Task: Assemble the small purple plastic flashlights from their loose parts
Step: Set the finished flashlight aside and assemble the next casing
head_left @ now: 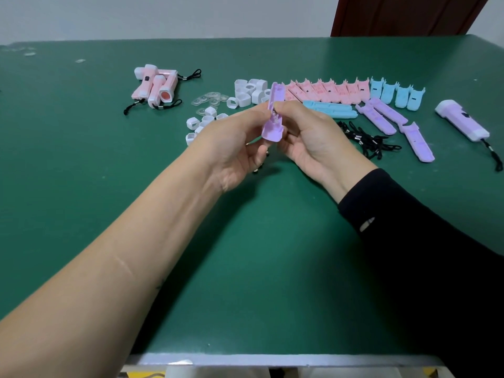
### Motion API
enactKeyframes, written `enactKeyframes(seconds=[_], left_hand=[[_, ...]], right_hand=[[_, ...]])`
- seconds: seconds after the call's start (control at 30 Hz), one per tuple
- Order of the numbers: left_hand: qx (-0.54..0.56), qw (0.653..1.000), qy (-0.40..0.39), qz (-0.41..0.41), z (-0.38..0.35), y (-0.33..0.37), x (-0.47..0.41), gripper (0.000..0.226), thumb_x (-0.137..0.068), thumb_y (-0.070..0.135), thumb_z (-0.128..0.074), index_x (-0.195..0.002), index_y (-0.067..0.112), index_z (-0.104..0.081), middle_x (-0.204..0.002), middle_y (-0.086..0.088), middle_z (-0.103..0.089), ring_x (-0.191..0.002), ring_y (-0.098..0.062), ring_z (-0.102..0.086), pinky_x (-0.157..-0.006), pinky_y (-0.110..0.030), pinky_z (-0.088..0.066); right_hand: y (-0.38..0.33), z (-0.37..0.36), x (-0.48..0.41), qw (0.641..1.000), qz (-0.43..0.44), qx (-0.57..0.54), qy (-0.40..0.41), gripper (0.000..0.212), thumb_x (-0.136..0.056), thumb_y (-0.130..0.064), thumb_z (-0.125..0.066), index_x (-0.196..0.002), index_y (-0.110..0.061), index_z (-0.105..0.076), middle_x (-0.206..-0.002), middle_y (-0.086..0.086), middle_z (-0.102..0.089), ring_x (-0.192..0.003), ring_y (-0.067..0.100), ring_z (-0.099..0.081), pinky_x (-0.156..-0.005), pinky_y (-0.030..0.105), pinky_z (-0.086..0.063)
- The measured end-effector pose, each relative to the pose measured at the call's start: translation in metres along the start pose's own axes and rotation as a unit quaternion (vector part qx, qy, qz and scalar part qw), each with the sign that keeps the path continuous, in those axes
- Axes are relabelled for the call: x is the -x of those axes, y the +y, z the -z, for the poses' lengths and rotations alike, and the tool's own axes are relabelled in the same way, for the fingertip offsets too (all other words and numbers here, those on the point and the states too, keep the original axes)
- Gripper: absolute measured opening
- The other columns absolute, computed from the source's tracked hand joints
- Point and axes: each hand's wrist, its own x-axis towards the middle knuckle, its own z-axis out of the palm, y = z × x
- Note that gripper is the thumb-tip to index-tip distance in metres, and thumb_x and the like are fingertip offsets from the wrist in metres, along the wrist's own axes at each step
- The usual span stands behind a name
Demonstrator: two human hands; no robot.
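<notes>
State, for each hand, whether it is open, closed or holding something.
Left hand: grips the purple flashlight shell.
Right hand: pinches the same shell, from the other side.

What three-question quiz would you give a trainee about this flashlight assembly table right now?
1. True or false: the finished purple plastic flashlight with a white head lies at the left end of the green table.
2. What do the left hand and the right hand hold between them? A) a purple plastic half-shell B) a metal screwdriver C) a yellow battery
3. Fill in: the pile of black lanyard cords lies on the table beside the ____ hand.
Key: 1 false, it lies at the right end; 2 A; 3 right.
</notes>
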Motion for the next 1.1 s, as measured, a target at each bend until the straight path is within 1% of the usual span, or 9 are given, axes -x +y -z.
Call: enactKeyframes(seconds=[0.37,0.5,0.6,0.67,0.73,0.83,0.93,1.0,1.1], left_hand=[[-0.013,1.000,0.003,0.004,0.000,-0.001,0.001,0.017,-0.093,0.015,-0.057,-0.099,0.018,-0.073,-0.080,0.000,-0.068,-0.052,-0.005,-0.050,-0.045,-0.012,-0.037],[-0.011,1.000,0.014,0.013,0.000,-0.002,0.000,0.019,-0.093,0.014,-0.058,-0.106,0.015,-0.073,-0.083,-0.001,-0.069,-0.054,-0.006,-0.051,-0.044,-0.012,-0.038],[-0.007,0.999,0.021,0.024,0.001,0.000,-0.001,0.022,-0.092,0.015,-0.061,-0.111,0.011,-0.071,-0.077,0.000,-0.067,-0.052,-0.005,-0.049,-0.042,-0.011,-0.038],[-0.012,0.999,0.025,0.026,0.002,0.000,-0.003,0.016,-0.090,0.014,-0.062,-0.102,0.012,-0.072,-0.073,0.001,-0.066,-0.054,-0.006,-0.048,-0.042,-0.011,-0.037],[-0.015,0.999,0.036,0.026,0.004,0.000,-0.003,0.010,-0.089,0.013,-0.062,-0.092,0.014,-0.072,-0.071,0.002,-0.065,-0.054,-0.007,-0.047,-0.041,-0.011,-0.036],[-0.024,0.999,0.040,0.027,0.005,-0.001,-0.005,0.010,-0.090,0.014,-0.062,-0.085,0.016,-0.072,-0.068,0.002,-0.066,-0.054,-0.006,-0.047,-0.040,-0.011,-0.036],[-0.026,0.999,0.037,0.029,0.004,-0.002,-0.005,0.011,-0.091,0.015,-0.061,-0.087,0.016,-0.072,-0.069,0.002,-0.068,-0.054,-0.006,-0.049,-0.040,-0.011,-0.036],[-0.024,0.999,0.038,0.026,0.005,-0.002,-0.005,0.014,-0.092,0.015,-0.059,-0.096,0.016,-0.072,-0.072,0.002,-0.069,-0.054,-0.004,-0.052,-0.040,-0.011,-0.037],[-0.040,0.998,0.049,0.015,0.007,0.001,-0.006,0.018,-0.093,0.014,-0.054,-0.097,0.017,-0.072,-0.085,-0.001,-0.071,-0.069,-0.007,-0.056,-0.041,-0.013,-0.037]], right_hand=[[0.001,-0.001,0.000,1.000,0.014,0.010,0.002,0.035,-0.087,-0.009,-0.060,-0.057,-0.018,-0.076,-0.061,-0.003,-0.066,-0.056,0.007,-0.054,-0.055,0.018,-0.049],[0.000,-0.001,0.001,0.999,0.017,0.035,0.011,0.036,-0.088,-0.010,-0.060,-0.057,-0.019,-0.076,-0.062,-0.002,-0.067,-0.063,0.012,-0.055,-0.057,0.020,-0.050],[-0.001,-0.002,0.002,0.990,0.036,0.122,0.051,0.012,-0.087,-0.014,-0.063,-0.085,-0.017,-0.075,-0.074,0.000,-0.071,-0.062,0.012,-0.061,-0.058,0.021,-0.051],[0.001,-0.001,0.001,0.968,0.095,0.212,0.097,0.024,-0.085,-0.018,-0.068,-0.108,-0.020,-0.064,-0.088,-0.001,-0.071,-0.069,0.007,-0.063,-0.063,0.023,-0.051],[0.002,-0.002,0.000,0.927,0.173,0.311,0.115,0.015,-0.085,-0.018,-0.069,-0.099,-0.020,-0.066,-0.096,-0.005,-0.068,-0.075,0.000,-0.059,-0.070,0.019,-0.047],[0.002,-0.002,0.000,0.880,0.219,0.404,0.120,0.004,-0.086,-0.017,-0.068,-0.084,-0.020,-0.070,-0.102,-0.004,-0.057,-0.079,-0.003,-0.050,-0.072,0.006,-0.038],[0.001,0.001,0.001,0.846,0.243,0.461,0.115,0.004,-0.086,-0.020,-0.069,-0.084,-0.018,-0.072,-0.107,-0.006,-0.047,-0.094,0.003,-0.049,-0.084,0.012,-0.039],[-0.002,0.001,0.000,0.849,0.251,0.447,0.125,0.006,-0.088,-0.021,-0.067,-0.084,-0.017,-0.071,-0.106,-0.006,-0.050,-0.091,0.002,-0.050,-0.083,0.011,-0.039],[-0.016,0.007,0.000,0.898,0.202,0.367,0.132,0.012,-0.089,-0.021,-0.065,-0.078,-0.022,-0.066,-0.089,-0.012,-0.061,-0.072,-0.010,-0.053,-0.068,0.002,-0.038]])
